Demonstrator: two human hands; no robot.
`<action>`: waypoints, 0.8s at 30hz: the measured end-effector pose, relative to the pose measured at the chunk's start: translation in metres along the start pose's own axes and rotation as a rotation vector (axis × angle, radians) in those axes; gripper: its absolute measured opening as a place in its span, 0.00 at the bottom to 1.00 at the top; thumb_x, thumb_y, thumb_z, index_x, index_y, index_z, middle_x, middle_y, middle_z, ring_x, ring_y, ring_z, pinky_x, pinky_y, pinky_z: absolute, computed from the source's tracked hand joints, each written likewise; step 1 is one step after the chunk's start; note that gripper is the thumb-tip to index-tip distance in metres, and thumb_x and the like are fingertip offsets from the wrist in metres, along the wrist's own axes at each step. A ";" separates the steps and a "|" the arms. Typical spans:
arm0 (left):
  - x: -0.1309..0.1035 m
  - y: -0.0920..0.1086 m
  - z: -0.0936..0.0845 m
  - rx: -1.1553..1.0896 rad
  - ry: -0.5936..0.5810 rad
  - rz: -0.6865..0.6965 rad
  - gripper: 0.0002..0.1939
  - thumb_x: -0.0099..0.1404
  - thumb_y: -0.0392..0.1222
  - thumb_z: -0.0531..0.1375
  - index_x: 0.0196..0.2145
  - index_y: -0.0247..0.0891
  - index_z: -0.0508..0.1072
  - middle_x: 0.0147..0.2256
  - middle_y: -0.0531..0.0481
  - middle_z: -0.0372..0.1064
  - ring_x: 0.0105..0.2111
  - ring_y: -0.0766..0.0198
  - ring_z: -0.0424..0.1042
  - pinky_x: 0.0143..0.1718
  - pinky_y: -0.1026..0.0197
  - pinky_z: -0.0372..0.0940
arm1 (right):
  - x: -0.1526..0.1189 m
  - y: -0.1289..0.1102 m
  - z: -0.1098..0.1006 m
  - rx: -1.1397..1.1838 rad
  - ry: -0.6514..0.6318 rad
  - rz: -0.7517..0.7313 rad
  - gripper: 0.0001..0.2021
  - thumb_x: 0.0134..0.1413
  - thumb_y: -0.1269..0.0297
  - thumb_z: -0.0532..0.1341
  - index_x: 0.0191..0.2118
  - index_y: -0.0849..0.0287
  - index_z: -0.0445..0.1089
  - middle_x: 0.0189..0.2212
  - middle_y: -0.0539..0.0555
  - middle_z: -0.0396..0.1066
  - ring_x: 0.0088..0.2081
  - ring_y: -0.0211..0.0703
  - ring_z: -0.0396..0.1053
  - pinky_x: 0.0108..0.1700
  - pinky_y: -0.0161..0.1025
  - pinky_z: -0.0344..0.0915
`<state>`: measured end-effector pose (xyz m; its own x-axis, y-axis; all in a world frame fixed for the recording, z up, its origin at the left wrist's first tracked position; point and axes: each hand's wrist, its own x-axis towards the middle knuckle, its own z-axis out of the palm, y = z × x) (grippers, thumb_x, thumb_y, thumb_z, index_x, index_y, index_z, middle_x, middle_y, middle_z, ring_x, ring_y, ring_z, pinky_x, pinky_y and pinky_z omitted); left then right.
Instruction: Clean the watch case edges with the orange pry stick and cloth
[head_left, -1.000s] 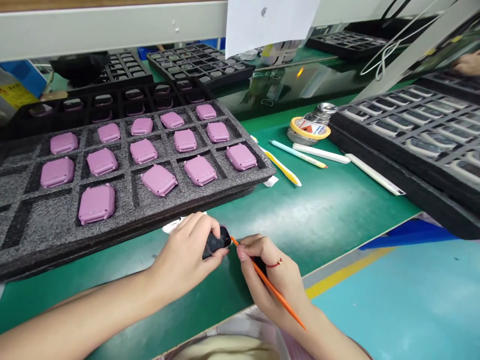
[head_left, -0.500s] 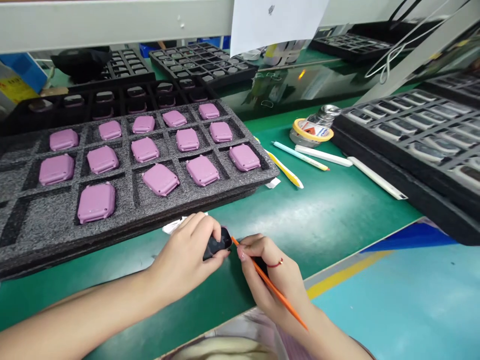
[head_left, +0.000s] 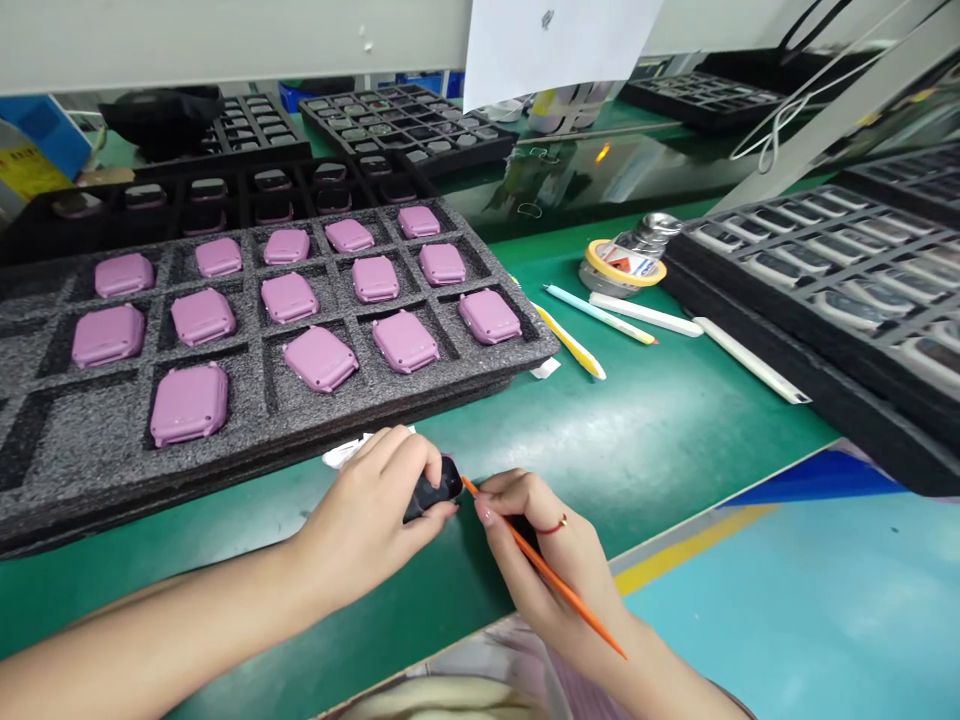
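Between the thumb and fingers of my left hand [head_left: 375, 505] is a small watch body [head_left: 439, 487], its dark glossy face turned up and partly covered by the fingers. My right hand [head_left: 544, 545] pinches a thin orange stick with pointed ends [head_left: 577, 603] like a pen. The stick's tip meets, or nearly meets, the right edge of the watch body; whether they touch is hard to tell. Beyond my hands, a grey foam tray [head_left: 247, 455] holds several pink watch cases [head_left: 190, 402] in its compartments. White scraps [head_left: 345, 453] lie at the tray's front edge behind my left hand.
A yellow tape roll [head_left: 600, 265] encircles a clear bottle [head_left: 651, 236] at the back. Near it lie a yellow-white tool [head_left: 574, 343], a light blue pen [head_left: 600, 313] and white sticks [head_left: 750, 362]. A black tray [head_left: 720, 300] with dark-faced parts stands right. Paper [head_left: 555, 50] hangs above.
Both hands keep almost the same pose and place. The rear end of the orange stick has swung slightly right and the view has shifted a little.
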<state>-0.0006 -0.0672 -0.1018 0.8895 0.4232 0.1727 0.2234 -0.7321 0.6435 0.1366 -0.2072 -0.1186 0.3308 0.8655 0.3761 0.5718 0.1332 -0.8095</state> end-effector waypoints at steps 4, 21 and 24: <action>0.001 0.000 -0.001 -0.006 0.004 0.000 0.14 0.63 0.31 0.62 0.35 0.43 0.59 0.35 0.56 0.64 0.35 0.62 0.65 0.35 0.60 0.59 | 0.000 0.000 0.000 0.023 0.001 0.013 0.09 0.63 0.77 0.53 0.37 0.54 0.60 0.30 0.49 0.67 0.30 0.37 0.68 0.33 0.33 0.68; 0.002 0.001 -0.001 -0.028 0.001 -0.022 0.14 0.62 0.31 0.63 0.36 0.43 0.60 0.35 0.56 0.64 0.35 0.63 0.65 0.35 0.61 0.59 | -0.004 0.000 0.000 0.064 -0.015 0.040 0.09 0.64 0.76 0.53 0.37 0.54 0.62 0.30 0.49 0.66 0.31 0.37 0.67 0.33 0.34 0.67; 0.001 0.001 -0.002 -0.033 -0.002 -0.023 0.15 0.62 0.31 0.64 0.36 0.43 0.60 0.35 0.57 0.64 0.35 0.63 0.66 0.36 0.62 0.59 | -0.003 0.000 -0.002 0.130 0.030 0.095 0.08 0.65 0.74 0.55 0.35 0.55 0.64 0.28 0.49 0.67 0.29 0.36 0.67 0.31 0.33 0.67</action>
<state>0.0001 -0.0662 -0.1000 0.8852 0.4384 0.1559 0.2305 -0.7042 0.6715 0.1370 -0.2110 -0.1188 0.4025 0.8624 0.3070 0.4355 0.1146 -0.8929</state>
